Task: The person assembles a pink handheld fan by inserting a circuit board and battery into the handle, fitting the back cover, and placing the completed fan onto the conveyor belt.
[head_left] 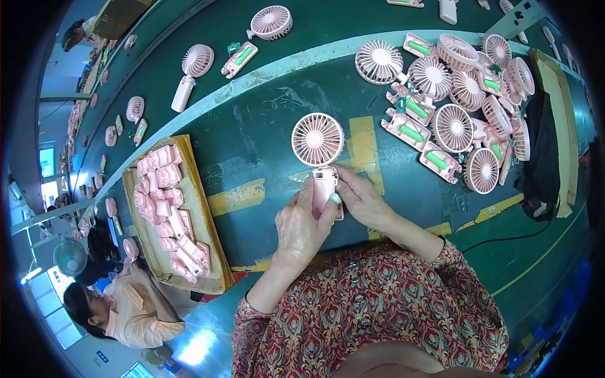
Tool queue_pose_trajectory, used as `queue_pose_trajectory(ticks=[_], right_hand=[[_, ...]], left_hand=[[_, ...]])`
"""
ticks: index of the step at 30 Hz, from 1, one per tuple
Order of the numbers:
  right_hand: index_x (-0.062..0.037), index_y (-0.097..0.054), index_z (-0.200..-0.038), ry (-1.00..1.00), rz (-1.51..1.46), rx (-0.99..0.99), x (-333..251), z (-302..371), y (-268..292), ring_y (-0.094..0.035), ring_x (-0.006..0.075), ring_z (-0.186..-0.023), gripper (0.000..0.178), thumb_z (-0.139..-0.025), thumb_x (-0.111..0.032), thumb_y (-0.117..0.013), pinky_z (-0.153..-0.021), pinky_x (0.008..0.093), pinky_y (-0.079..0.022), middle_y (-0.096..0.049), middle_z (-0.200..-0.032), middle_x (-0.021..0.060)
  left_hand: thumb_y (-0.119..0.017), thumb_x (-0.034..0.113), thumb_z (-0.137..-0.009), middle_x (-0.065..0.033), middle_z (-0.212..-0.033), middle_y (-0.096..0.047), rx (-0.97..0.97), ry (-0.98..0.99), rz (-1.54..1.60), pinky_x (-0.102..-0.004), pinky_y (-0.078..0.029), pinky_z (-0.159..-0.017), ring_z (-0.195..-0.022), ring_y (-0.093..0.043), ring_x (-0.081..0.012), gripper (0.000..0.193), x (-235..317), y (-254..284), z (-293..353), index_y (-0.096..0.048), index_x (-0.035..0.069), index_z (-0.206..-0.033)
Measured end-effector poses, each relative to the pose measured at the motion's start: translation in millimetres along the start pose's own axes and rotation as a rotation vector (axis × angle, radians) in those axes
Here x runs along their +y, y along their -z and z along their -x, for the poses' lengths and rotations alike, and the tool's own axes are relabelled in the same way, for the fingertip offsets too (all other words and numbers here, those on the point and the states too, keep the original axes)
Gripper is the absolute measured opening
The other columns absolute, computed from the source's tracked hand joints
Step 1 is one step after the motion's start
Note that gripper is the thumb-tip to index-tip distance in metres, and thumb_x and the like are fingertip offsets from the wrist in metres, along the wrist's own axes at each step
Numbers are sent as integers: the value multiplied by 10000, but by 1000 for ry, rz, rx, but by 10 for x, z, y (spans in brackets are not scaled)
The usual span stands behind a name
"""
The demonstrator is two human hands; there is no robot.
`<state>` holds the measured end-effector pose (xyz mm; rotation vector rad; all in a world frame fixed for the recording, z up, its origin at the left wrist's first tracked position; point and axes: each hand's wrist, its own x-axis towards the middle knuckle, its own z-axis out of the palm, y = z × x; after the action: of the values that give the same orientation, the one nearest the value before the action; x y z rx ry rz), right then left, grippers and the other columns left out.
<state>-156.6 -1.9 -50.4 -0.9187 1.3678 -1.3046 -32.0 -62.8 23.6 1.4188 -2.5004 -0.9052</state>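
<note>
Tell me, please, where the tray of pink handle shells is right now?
In the head view, the cardboard tray of pink handle shells lies on the green table, to the left of the left hand.

**Pink handheld fan, one unit**

Pink handheld fan (319, 157): round grilled head uppermost, facing the camera; straight pink handle below it, gripped between left hand (302, 227) and right hand (359, 198); held upright just above the green desk (252, 132), near its front edge.

a factory assembly line: green conveyor belt (208, 25), heaped unfinished pink fans (466, 94).
</note>
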Motion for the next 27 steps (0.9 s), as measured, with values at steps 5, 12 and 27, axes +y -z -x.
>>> queue_pose_trajectory(ticks=[5, 12, 27], right_hand=[[-23, -392, -1294, -102, -22, -24, -115, 19, -18, -579, 194, -620, 344, -958, -93, -366, -570, 311, -479, -589, -806, 143], [-35, -338, -1343, -77, -47, -104, -120, 24, 29, -582, 179, -672, 389, -956, -73, -354, -617, 308, -487, -595, -878, 134], [-50, -314, -1379, -357, -340, -274, -301, -5, 100, -511, 139, -972, 469, -910, -61, -338, -853, 285, -430, -532, -1116, 82]], left_hand=[[-651, 162, -763, -201, -775, -663, -29, 3, -11, -318, -530, -602, -646, -677, -252, 506, -49, -32, -13, -524, -102, -1175], [-645, 130, -772, -178, -718, -667, -92, -2, 55, -298, -525, -583, -613, -680, -227, 507, -73, -22, -14, -503, -115, -1192], [-684, 173, -750, -193, -663, -638, -57, -81, -41, -337, -517, -539, -580, -659, -289, 514, -108, -50, -2, -529, -131, -1134]])
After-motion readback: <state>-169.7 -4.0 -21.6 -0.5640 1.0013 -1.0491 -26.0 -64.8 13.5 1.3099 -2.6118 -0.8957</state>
